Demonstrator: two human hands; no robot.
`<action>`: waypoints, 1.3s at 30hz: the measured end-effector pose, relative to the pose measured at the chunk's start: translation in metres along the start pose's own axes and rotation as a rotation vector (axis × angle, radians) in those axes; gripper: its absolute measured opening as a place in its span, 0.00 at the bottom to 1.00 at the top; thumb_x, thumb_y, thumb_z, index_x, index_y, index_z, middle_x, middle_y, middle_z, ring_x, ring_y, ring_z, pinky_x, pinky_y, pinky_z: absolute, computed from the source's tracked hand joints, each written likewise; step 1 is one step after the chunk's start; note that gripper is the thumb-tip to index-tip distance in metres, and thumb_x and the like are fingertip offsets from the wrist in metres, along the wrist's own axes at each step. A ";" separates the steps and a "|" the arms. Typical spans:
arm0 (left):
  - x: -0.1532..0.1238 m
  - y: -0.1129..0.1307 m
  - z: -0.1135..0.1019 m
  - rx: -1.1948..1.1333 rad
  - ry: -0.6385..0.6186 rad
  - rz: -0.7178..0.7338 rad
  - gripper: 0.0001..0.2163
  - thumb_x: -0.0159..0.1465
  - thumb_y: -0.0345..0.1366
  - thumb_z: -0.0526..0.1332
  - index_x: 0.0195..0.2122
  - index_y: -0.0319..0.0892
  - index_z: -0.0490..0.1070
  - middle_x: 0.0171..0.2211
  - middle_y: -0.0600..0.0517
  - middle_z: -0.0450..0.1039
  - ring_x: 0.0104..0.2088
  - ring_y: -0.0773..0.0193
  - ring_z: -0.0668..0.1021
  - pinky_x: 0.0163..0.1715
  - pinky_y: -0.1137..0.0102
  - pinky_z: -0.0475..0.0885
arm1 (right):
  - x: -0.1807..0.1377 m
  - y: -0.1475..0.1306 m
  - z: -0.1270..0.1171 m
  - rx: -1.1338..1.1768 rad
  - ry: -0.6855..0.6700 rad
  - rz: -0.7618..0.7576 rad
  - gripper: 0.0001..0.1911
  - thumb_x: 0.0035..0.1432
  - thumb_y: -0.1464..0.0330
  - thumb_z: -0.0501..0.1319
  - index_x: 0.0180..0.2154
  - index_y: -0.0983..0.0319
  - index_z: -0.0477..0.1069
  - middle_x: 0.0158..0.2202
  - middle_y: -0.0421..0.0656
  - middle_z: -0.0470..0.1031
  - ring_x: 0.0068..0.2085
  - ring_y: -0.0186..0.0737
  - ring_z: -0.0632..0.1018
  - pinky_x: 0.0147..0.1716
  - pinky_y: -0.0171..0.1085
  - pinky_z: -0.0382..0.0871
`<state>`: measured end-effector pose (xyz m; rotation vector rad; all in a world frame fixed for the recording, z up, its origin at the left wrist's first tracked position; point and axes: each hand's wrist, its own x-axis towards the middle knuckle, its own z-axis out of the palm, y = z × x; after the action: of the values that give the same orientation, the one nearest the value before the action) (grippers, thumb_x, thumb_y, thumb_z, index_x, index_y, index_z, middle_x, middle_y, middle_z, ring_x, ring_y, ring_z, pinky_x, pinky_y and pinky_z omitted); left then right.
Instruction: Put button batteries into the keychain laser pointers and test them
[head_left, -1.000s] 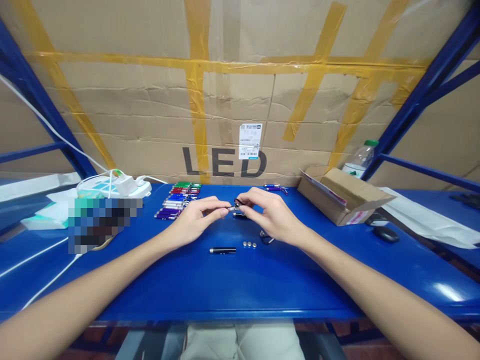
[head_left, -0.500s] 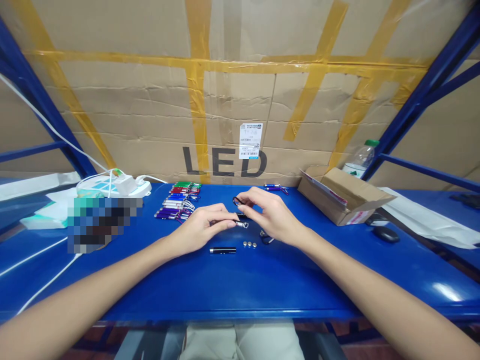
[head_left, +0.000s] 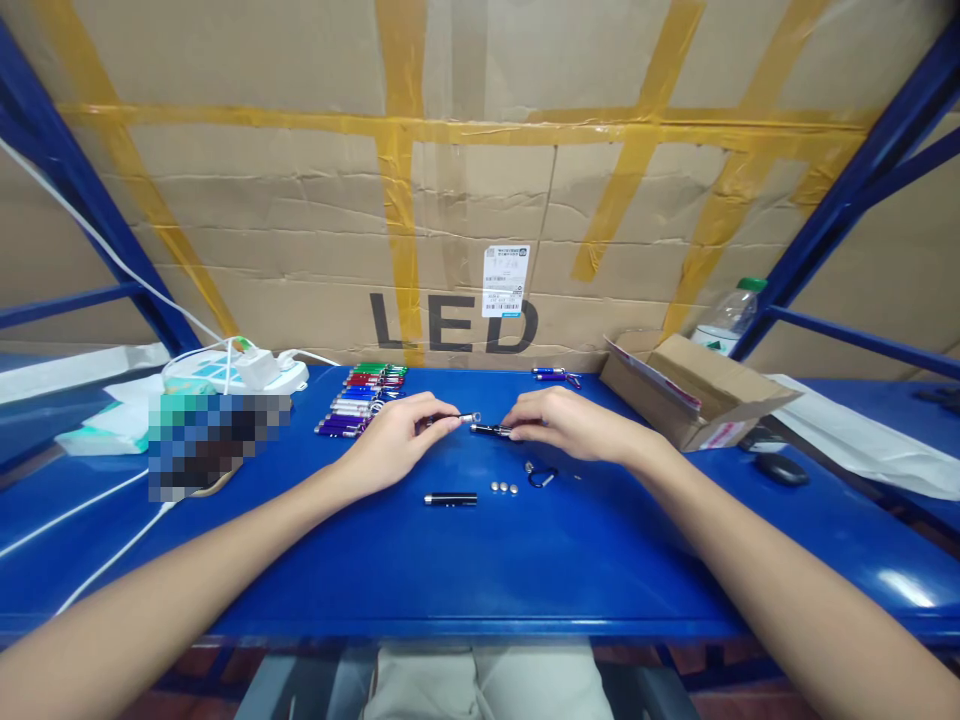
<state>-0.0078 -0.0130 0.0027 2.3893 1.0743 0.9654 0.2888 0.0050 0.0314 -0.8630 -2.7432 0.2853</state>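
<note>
My left hand (head_left: 401,440) is closed in a pinch on a small keychain flashlight (head_left: 469,417), its silver end with a wire loop poking past the fingertips; most of its body is hidden. Just to the right, my right hand (head_left: 564,425) has its fingers closed on the right end of a black keychain flashlight (head_left: 487,430), which lies low over the table. Nearer me are a black flashlight tube (head_left: 450,499), a row of three button cells (head_left: 504,488) and a black carabiner clip (head_left: 541,479) with a small metal end piece.
Rows of coloured keychain flashlights (head_left: 364,400) lie behind my left hand; blue ones (head_left: 553,375) lie at the back. An open cardboard box (head_left: 694,395) and a black mouse (head_left: 780,468) stand right. A power strip (head_left: 289,375) and a blurred-out object (head_left: 217,445) are left.
My right hand has let go of a raised black clip and moved down and right to the black flashlight's end. My left hand has shifted slightly up. The carabiner clip on the table is uncovered.
</note>
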 end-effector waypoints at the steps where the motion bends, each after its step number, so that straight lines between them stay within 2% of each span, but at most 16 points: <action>1: 0.000 0.000 0.000 0.005 -0.005 0.006 0.14 0.76 0.45 0.61 0.48 0.44 0.84 0.41 0.49 0.81 0.40 0.58 0.80 0.44 0.64 0.71 | -0.001 0.000 -0.002 0.010 -0.026 0.013 0.10 0.74 0.67 0.62 0.48 0.62 0.82 0.43 0.47 0.84 0.43 0.44 0.82 0.43 0.39 0.71; 4: 0.000 -0.001 0.000 0.025 -0.023 0.006 0.14 0.76 0.45 0.61 0.48 0.44 0.83 0.42 0.49 0.81 0.41 0.58 0.80 0.44 0.64 0.71 | -0.002 0.002 -0.006 0.026 -0.103 0.061 0.08 0.72 0.66 0.65 0.44 0.61 0.83 0.41 0.46 0.86 0.42 0.44 0.83 0.42 0.38 0.71; 9: 0.000 -0.003 0.001 0.044 -0.043 0.005 0.14 0.76 0.46 0.61 0.49 0.45 0.83 0.43 0.49 0.81 0.40 0.58 0.79 0.42 0.65 0.71 | -0.004 0.008 -0.008 0.008 -0.177 0.162 0.06 0.67 0.66 0.69 0.38 0.59 0.85 0.34 0.42 0.85 0.34 0.42 0.82 0.35 0.37 0.67; 22: -0.001 -0.006 0.003 0.043 -0.084 -0.007 0.15 0.76 0.47 0.60 0.48 0.45 0.83 0.43 0.49 0.81 0.40 0.58 0.80 0.41 0.65 0.71 | -0.005 0.013 -0.004 -0.055 -0.185 0.187 0.06 0.63 0.68 0.71 0.32 0.59 0.83 0.30 0.41 0.82 0.31 0.40 0.79 0.32 0.37 0.61; 30: -0.001 -0.006 0.004 0.039 -0.077 0.011 0.16 0.76 0.48 0.60 0.47 0.45 0.84 0.42 0.49 0.82 0.38 0.58 0.79 0.40 0.66 0.71 | -0.006 0.015 -0.004 -0.075 -0.158 0.180 0.09 0.65 0.68 0.69 0.30 0.59 0.82 0.28 0.41 0.81 0.31 0.41 0.78 0.31 0.37 0.60; 36: -0.001 -0.006 0.004 0.043 -0.073 0.018 0.15 0.76 0.47 0.60 0.48 0.45 0.84 0.41 0.49 0.82 0.37 0.58 0.79 0.39 0.66 0.71 | -0.005 0.010 -0.004 -0.115 0.022 0.124 0.08 0.69 0.71 0.65 0.35 0.60 0.80 0.36 0.43 0.82 0.37 0.42 0.79 0.36 0.37 0.64; 39: -0.001 -0.006 0.004 0.047 -0.077 0.011 0.15 0.76 0.47 0.60 0.48 0.45 0.84 0.42 0.49 0.82 0.38 0.58 0.79 0.40 0.66 0.71 | -0.004 0.010 -0.002 -0.150 0.055 0.100 0.07 0.69 0.74 0.64 0.39 0.60 0.81 0.40 0.45 0.81 0.41 0.44 0.79 0.40 0.38 0.66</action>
<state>-0.0085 -0.0106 -0.0037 2.4511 1.0675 0.8530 0.2977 0.0106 0.0300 -1.0321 -2.7019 0.0737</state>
